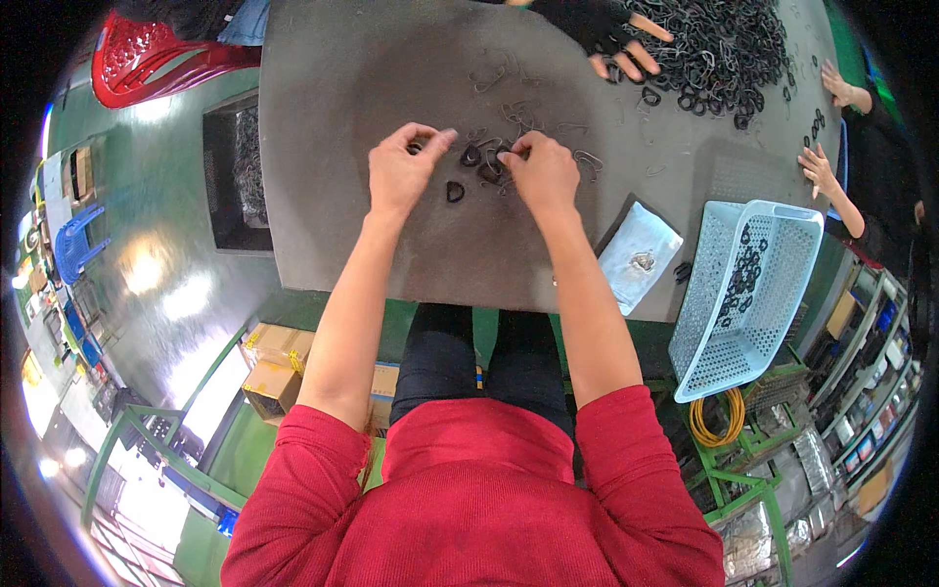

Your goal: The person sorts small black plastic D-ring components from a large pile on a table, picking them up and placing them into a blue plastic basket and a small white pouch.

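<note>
My left hand [396,174] is closed over the grey table [333,215], thumb and forefinger brought together. A dark bit shows between its fingers, too small to make out. To its right, my right hand [548,176] pinches a small black ring [504,155] at the edge of a little cluster of rings. One D-shaped black ring [455,192] lies by itself just below, between the hands. Thin, dark curly strands [523,112] are scattered beyond my fingertips and around the right hand.
A big heap of black rings [719,49] covers the far right, where a co-worker's gloved hand [626,44] reaches in. Another person's hands [820,171] rest at the right edge. A light-blue packet [641,256] and a blue basket [699,303] holding rings stand nearer me.
</note>
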### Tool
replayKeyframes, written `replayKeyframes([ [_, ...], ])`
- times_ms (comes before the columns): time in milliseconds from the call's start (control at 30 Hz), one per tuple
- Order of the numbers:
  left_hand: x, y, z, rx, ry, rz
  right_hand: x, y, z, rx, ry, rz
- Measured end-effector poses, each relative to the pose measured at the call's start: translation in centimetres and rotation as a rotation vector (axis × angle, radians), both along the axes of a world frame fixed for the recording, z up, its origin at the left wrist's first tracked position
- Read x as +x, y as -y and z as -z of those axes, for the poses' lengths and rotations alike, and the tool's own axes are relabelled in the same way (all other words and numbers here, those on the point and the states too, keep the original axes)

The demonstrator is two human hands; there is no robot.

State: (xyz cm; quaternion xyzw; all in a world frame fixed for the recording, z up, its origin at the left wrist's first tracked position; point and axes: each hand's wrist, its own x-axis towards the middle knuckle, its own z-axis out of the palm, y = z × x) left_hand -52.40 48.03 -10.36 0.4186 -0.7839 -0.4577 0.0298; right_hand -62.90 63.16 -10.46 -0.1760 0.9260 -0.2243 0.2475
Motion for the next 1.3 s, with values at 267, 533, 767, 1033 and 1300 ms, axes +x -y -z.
replayKeyframes([
  [267, 0.1, -3.4, 0.6, -0.224, 0.143, 0.198, -2.4, -5.0, -2.7, -0.869, 1.112, 0.359],
  [533, 1.6, 2.7, -3.4, 1.008, -0.185, 0.126, 1.9, -1.6, 0.2, -0.119, 0.121, -0.114],
  [767, 4.8, 5.2, -1.9, 1.343, -0.593, 0.123, 1.5, -0.6, -0.3, -0.195, -0.038, -0.011],
  [1033, 4.1, 1.2, -0.9, 0.416, 0.030, 0.098, 2.6, 1.9, -1.6, 0.163, -0.045, 0.061],
  [1300, 4.6, -2.7, -0.7, -0.249, 0.235, 0.518, 2.3, 1.7, 0.8, -0.049, 0.084, 0.276],
])
